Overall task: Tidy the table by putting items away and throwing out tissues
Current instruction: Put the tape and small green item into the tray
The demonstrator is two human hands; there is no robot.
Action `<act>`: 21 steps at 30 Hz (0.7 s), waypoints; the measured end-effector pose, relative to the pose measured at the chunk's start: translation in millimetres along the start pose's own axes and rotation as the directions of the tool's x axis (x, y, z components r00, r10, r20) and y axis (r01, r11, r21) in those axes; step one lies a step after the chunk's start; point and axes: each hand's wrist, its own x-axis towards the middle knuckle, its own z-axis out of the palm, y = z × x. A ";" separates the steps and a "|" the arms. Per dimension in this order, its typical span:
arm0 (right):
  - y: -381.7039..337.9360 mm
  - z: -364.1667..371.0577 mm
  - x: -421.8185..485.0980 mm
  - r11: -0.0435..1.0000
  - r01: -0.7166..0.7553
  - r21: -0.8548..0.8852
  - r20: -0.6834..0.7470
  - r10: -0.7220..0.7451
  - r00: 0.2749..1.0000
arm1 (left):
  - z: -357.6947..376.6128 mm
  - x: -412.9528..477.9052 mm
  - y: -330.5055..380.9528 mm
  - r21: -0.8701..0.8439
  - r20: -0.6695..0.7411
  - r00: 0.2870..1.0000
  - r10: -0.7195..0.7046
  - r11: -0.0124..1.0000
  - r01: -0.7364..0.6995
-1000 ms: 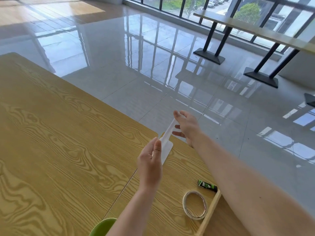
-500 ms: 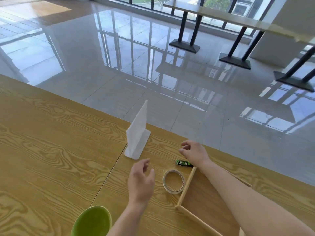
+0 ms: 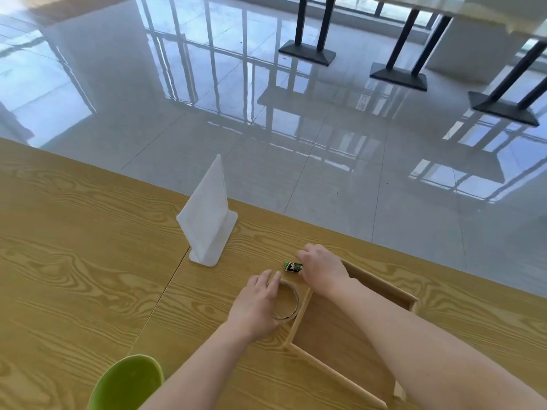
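A clear tape ring (image 3: 291,300) lies flat on the wooden table (image 3: 74,261), just left of a wooden tray (image 3: 381,287). My left hand (image 3: 256,303) lies palm down over the ring's left side, fingers stretched out across its rim. A small green and black packet (image 3: 291,266) rests on the table by the tray's far left corner. My right hand (image 3: 321,269) has curled fingers pinching the packet's right end. A white plastic sign stand (image 3: 207,214) stands upright, apart from both hands.
A green bowl (image 3: 127,383) sits at the near edge, left of my left forearm. The table's far edge runs diagonally just behind the stand and tray. Beyond it are a glossy tiled floor and black table legs (image 3: 307,51).
Both hands let go of the white stand, which now stands on the table. My left hand dropped onto the tape ring and my right hand closed on the green packet.
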 end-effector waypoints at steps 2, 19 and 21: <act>-1.1 3.0 5.3 0.999 0.020 -0.042 0.032 -0.019 0.999 | 3.0 4.5 -0.4 0.081 0.005 1.000 0.023 0.996 -0.023; 22.2 -3.2 6.4 0.956 -0.070 0.284 -0.236 0.140 0.962 | 1.7 4.2 0.9 -0.203 -0.228 0.968 -0.100 0.978 0.053; 34.4 -7.8 -11.2 0.903 -0.151 0.403 -0.279 0.278 0.919 | -1.5 2.5 10.6 -0.216 -0.253 0.964 -0.076 0.976 0.021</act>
